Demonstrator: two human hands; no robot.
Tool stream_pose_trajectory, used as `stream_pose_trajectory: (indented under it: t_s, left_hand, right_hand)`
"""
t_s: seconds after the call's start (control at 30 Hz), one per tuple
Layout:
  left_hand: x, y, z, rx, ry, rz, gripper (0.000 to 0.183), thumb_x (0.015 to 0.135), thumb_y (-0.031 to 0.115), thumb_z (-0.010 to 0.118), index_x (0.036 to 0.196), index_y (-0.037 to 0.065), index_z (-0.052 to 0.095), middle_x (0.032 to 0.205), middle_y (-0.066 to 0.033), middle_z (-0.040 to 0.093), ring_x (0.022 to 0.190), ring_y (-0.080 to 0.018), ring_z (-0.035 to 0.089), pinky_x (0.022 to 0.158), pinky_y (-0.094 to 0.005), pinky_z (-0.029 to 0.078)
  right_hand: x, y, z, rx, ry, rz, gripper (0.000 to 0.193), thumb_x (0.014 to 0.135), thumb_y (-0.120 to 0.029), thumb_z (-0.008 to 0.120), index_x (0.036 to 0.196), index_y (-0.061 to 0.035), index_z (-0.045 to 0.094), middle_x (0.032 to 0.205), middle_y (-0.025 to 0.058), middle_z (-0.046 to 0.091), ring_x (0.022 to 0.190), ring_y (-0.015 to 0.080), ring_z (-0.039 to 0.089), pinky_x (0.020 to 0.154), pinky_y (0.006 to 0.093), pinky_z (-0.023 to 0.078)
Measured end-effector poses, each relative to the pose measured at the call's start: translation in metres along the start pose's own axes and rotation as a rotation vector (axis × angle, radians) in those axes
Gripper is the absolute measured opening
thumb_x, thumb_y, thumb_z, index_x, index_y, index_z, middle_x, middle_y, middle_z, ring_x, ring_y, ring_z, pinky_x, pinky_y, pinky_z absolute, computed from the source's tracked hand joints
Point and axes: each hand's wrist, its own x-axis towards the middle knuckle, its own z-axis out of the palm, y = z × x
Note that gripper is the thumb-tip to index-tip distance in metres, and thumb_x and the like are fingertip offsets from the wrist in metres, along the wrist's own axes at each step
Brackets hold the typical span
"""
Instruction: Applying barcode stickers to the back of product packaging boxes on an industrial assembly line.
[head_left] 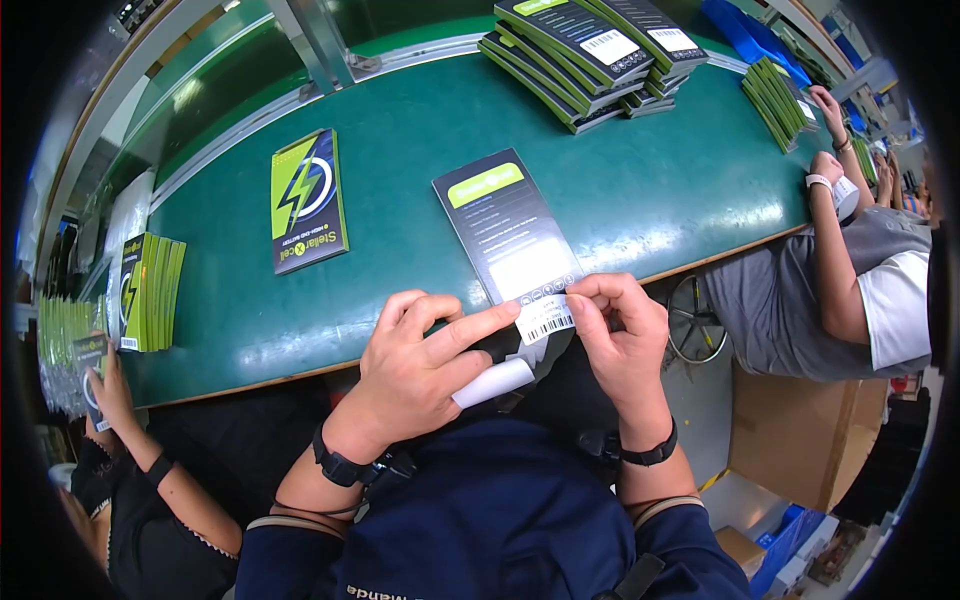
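Observation:
A roll of white labels (493, 383) is held in my left hand (412, 358), the fingers curled round it and the index finger stretched to the left edge of a barcode label (547, 326). My right hand (628, 338) pinches that label's right corner between thumb and index finger. Part of the label strip hangs below it. Just beyond my fingers, a flat black box (502, 220) with a green title patch lies on the table, its near end by the label. Left of it rests a green and black box (307, 200) with a lightning-bolt design.
Stacked black boxes (590, 65) stand at the back of the green table (400, 190). A row of green-edged boxes (155, 292) stands at left, near a co-worker's hand (112, 390) holding a box. At right another person (840, 270) sits beside more boxes (778, 105).

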Motion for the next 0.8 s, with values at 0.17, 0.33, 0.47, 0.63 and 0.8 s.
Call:
stream_pose_trajectory:
  t_s: [0.17, 0.33, 0.47, 0.63, 0.8]
  left_hand:
    - [0.0005, 0.0001, -0.001, -0.029, -0.003, -0.002, 0.017, 0.067, 0.024, 0.08, 0.072, 0.014, 0.068, 0.126, 0.0049, 0.069, 0.095, -0.0231, 0.055, 0.084, -0.0402, 0.045]
    - [-0.0025, -0.0008, 0.0016, -0.034, 0.017, -0.015, 0.019, 0.073, 0.027, 0.078, 0.068, 0.013, 0.066, 0.13, 0.0085, 0.067, 0.094, -0.0209, 0.056, 0.088, -0.0385, 0.044]
    - [-0.001, 0.0003, 0.0023, -0.029, 0.029, -0.014, 0.02, 0.074, 0.027, 0.079, 0.069, 0.013, 0.066, 0.128, 0.0076, 0.067, 0.094, -0.0212, 0.056, 0.087, -0.0392, 0.044]
    - [-0.0035, 0.0, 0.0069, -0.01, 0.069, -0.014, 0.023, 0.075, 0.031, 0.079, 0.07, 0.012, 0.067, 0.126, 0.0059, 0.068, 0.095, -0.0212, 0.057, 0.086, -0.04, 0.045]
    - [-0.0043, -0.0005, 0.0075, -0.01, 0.069, -0.011, 0.022, 0.075, 0.031, 0.079, 0.071, 0.012, 0.068, 0.126, 0.0059, 0.067, 0.095, -0.021, 0.057, 0.086, -0.04, 0.045]
  right_hand:
    - [0.0019, -0.0018, -0.0001, -0.005, -0.015, -0.015, 0.008, 0.089, 0.002, 0.073, 0.095, -0.0005, 0.068, 0.068, 0.0, 0.063, 0.056, 0.0018, 0.05, 0.051, 0.0196, 0.039]
    - [0.004, -0.0054, -0.001, -0.025, -0.045, 0.023, 0.007, 0.089, 0.001, 0.072, 0.095, -0.0004, 0.068, 0.068, 0.0003, 0.064, 0.055, 0.0017, 0.051, 0.051, 0.0196, 0.039]
    - [0.0061, -0.0069, -0.0019, -0.053, -0.059, 0.027, 0.007, 0.089, 0.001, 0.072, 0.094, -0.0008, 0.069, 0.066, -0.0002, 0.064, 0.054, 0.0017, 0.051, 0.05, 0.0197, 0.04]
    - [0.0059, -0.0047, -0.0015, -0.045, -0.051, 0.03, 0.008, 0.088, 0.001, 0.073, 0.094, -0.0012, 0.069, 0.065, -0.0007, 0.063, 0.053, 0.0018, 0.05, 0.049, 0.0201, 0.039]
    - [0.0051, -0.0029, -0.0017, -0.069, -0.05, 0.018, 0.008, 0.087, 0.001, 0.074, 0.094, -0.0019, 0.069, 0.064, -0.0008, 0.062, 0.052, 0.0021, 0.049, 0.048, 0.0202, 0.038]
